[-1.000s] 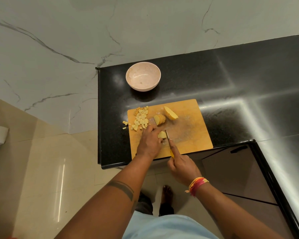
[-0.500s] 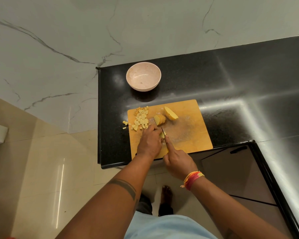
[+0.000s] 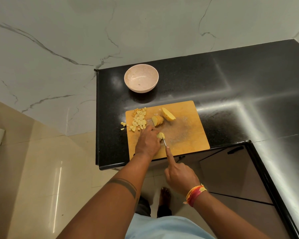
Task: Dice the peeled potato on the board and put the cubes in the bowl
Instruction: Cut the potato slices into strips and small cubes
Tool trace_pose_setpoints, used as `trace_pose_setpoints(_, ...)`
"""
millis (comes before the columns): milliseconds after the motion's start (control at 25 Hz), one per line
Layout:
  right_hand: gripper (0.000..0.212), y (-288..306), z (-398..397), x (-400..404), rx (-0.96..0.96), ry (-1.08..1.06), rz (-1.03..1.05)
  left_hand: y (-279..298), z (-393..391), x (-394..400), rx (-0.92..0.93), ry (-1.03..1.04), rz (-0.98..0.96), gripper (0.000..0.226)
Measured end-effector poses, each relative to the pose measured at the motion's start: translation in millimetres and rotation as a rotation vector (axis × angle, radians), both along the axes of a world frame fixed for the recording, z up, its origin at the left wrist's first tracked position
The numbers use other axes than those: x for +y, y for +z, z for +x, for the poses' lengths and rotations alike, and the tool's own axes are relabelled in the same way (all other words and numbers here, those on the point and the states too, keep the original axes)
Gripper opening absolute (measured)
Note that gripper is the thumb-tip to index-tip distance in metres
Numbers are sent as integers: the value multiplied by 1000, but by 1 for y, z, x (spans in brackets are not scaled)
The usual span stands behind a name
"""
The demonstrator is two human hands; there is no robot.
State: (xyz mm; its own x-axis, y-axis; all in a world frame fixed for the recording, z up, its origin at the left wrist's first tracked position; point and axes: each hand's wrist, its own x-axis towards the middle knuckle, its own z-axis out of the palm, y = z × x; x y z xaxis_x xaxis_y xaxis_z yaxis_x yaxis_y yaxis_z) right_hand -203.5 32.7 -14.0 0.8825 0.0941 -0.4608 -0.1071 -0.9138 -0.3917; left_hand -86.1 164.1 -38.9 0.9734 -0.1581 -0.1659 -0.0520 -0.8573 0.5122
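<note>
Lying on the black stone counter [image 3: 188,80] are two stray pale cubes [image 3: 123,124] just off the left edge of the one wooden cutting board [image 3: 190,135]. A heap of small yellow potato cubes [image 3: 138,119], too many to count, fills the board's far-left corner. One left hand [image 3: 148,141] pinches a small potato piece [image 3: 160,135] with curled fingers. One fanned stack of slices [image 3: 157,120] and one potato half [image 3: 168,114] lie farther back. One right hand [image 3: 179,175] grips a thin knife [image 3: 164,142], forefinger along its spine. One empty pink bowl [image 3: 141,78] sits beyond the board.
</note>
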Motion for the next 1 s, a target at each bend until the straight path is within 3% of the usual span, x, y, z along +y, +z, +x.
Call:
trace_pose_setpoints(600,77,-2,34,16,-55,-79,113,6,-9,1,-7,47,-57,43)
trace_pose_setpoints(1000,79,-4,22,15,-19,-24,26,10,-7,1,-18,44,-32,39)
